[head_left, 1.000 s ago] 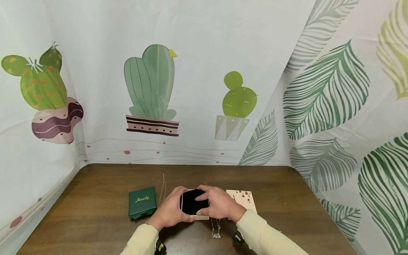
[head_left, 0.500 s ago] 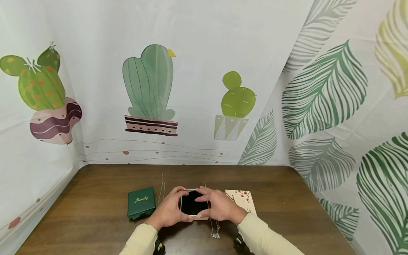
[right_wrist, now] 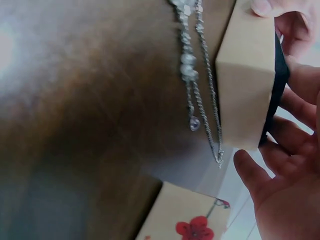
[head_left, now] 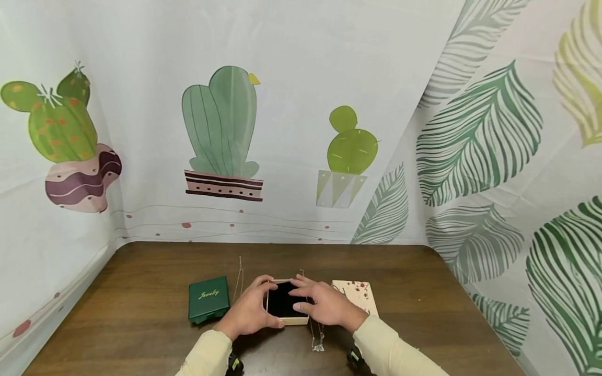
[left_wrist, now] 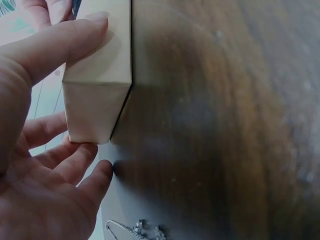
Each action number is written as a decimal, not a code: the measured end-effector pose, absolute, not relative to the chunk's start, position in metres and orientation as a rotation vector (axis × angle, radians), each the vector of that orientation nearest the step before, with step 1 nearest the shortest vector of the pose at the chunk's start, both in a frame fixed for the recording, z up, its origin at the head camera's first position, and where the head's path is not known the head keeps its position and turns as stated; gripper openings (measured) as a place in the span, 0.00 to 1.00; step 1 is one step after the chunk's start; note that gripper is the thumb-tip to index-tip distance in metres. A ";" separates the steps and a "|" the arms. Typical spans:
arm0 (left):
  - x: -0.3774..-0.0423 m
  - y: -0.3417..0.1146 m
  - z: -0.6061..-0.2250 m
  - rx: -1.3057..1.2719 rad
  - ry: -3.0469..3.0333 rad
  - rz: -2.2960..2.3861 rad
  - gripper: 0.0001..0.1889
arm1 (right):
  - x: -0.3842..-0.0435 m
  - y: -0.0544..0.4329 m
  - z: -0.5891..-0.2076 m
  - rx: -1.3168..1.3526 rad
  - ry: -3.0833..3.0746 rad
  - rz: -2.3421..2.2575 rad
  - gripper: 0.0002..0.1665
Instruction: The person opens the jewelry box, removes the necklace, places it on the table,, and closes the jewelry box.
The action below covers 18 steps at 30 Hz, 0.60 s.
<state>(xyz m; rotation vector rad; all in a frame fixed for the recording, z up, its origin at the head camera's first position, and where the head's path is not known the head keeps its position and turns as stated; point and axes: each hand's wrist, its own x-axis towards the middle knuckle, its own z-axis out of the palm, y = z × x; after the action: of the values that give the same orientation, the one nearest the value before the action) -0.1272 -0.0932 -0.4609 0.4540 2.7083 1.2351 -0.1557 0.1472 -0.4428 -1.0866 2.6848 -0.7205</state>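
Note:
A small cream box [head_left: 295, 321] with a black padded insert [head_left: 282, 301] stands in front of me in the head view. My left hand [head_left: 251, 308] grips its left side, thumb on the near wall and fingers at the far wall. Over the right side lies my right hand [head_left: 326, 304], its fingers spread and touching the insert. In the right wrist view the insert's edge [right_wrist: 281, 67] sticks up above the box wall. A silver necklace [head_left: 319, 345] with clear stones lies beside the box, partly hidden by the right hand.
A green jewelry case [head_left: 208, 298] stands to the left. Another thin chain [head_left: 241, 274] lies behind the left hand. A cream lid with red blossoms [head_left: 359, 292] lies right, partly under the right forearm. The brown table [head_left: 155, 261] meets a printed cloth at its back edge.
My right thumb has lifted from the box's near right corner onto the insert, and the right fingers have shifted slightly. The left hand keeps its hold on the box.

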 end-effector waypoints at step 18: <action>-0.123 -0.092 -0.461 0.410 2.720 1.272 0.50 | -0.149 0.142 -0.452 -1.064 2.867 -0.606 0.26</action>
<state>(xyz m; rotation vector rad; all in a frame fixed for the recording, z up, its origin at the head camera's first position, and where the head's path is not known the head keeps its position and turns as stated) -0.1231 -0.0921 -0.4612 0.4095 2.7197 1.2721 -0.1494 0.1422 -0.4519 -1.0635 2.8674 -0.6059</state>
